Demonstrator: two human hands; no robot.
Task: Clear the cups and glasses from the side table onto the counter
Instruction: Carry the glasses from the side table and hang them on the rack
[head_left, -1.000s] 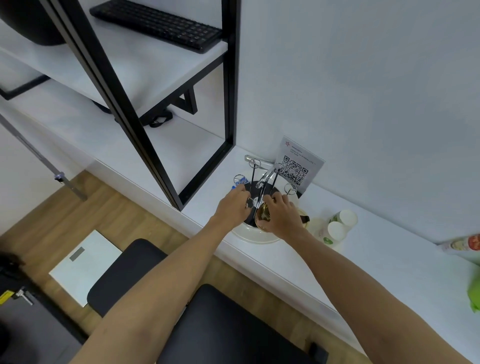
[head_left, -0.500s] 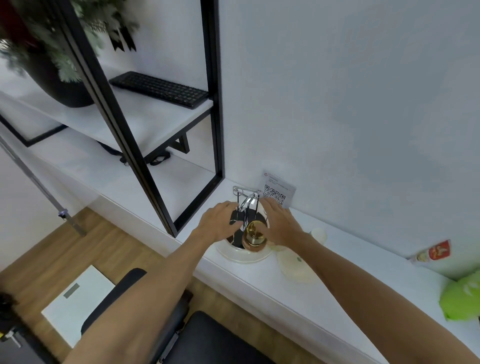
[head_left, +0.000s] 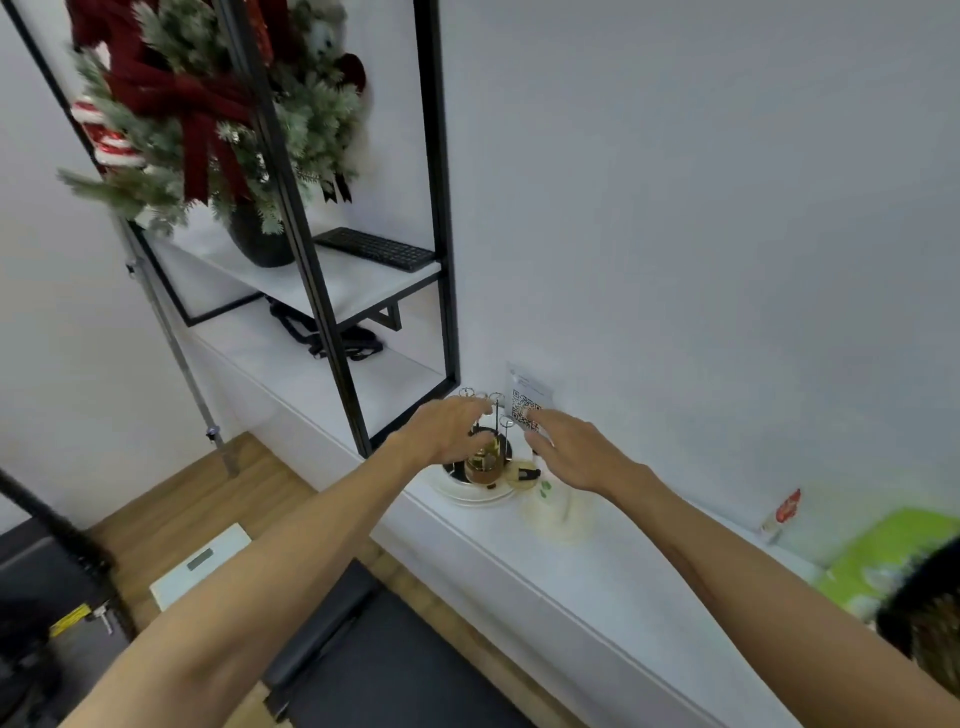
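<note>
On the white counter (head_left: 613, 587), toward its left end beside the black shelf frame (head_left: 441, 218):
Rack: round white tray (head_left: 470, 493) with a dark centre and thin metal posts (head_left: 497, 415) ending in loops, near the front edge.
Glass: amber-tinted, with gold markings (head_left: 484, 464), on the rack among the posts, just under the left hand; whether hung or standing, cannot tell.
Paper cups: pale, blurred shapes with green marks (head_left: 553, 512), just right of the rack, below the right hand; count unclear.
Left hand (head_left: 451, 430): palm down over the rack, fingers loosely bent toward the posts, gripping nothing visible; contact with the glass cannot be told.
Right hand (head_left: 569, 451): palm down, fingers spread and fairly straight, hovering right of the rack, in front of the card, holding nothing.
Card: white, with a QR code (head_left: 525, 408), upright against the wall at the back edge, behind the rack.
Right end of the counter: a red-labelled packet (head_left: 784, 509) by the wall, a bright green bag (head_left: 883, 556) nearer the front.
Shelf unit: black keyboard (head_left: 375, 248) on the upper white shelf, next to a dark pot holding a frosted wreath-like arrangement with red ribbon (head_left: 208, 104); black strap bundle (head_left: 332, 335) on the level below.
Floor: wood boards, a white scale (head_left: 200, 564), a black seat (head_left: 384, 670) below the front edge.
</note>
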